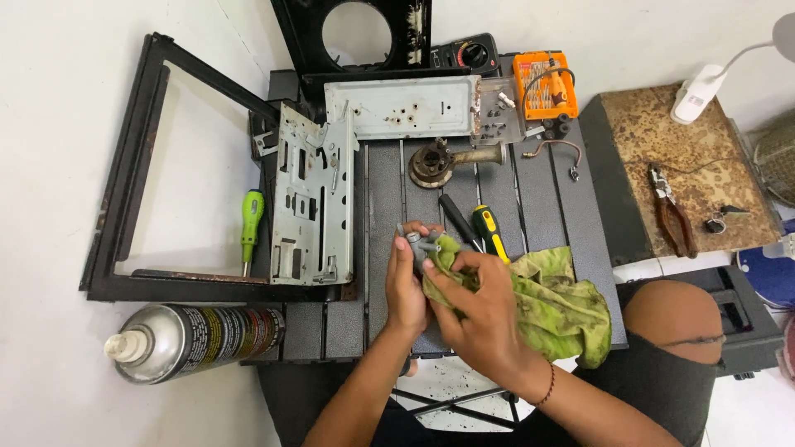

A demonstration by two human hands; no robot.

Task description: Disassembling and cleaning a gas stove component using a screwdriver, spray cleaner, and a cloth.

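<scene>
Both hands meet at the lower middle of the frame, over the near edge of the dark slatted table (546, 199). Left hand (406, 285) is closed around a small grey metal fitting (420, 242), its prongs poking up above the fingers. Right hand (480, 302) grips a green rag (555, 298) and presses it against the fitting; the rag trails right, just short of the table's right edge. Two screwdrivers (476, 225) lie touching the rag's upper side. Bare table stays open between them and the burner (432, 163) above. A spray can (195, 338) lies at lower left.
</scene>
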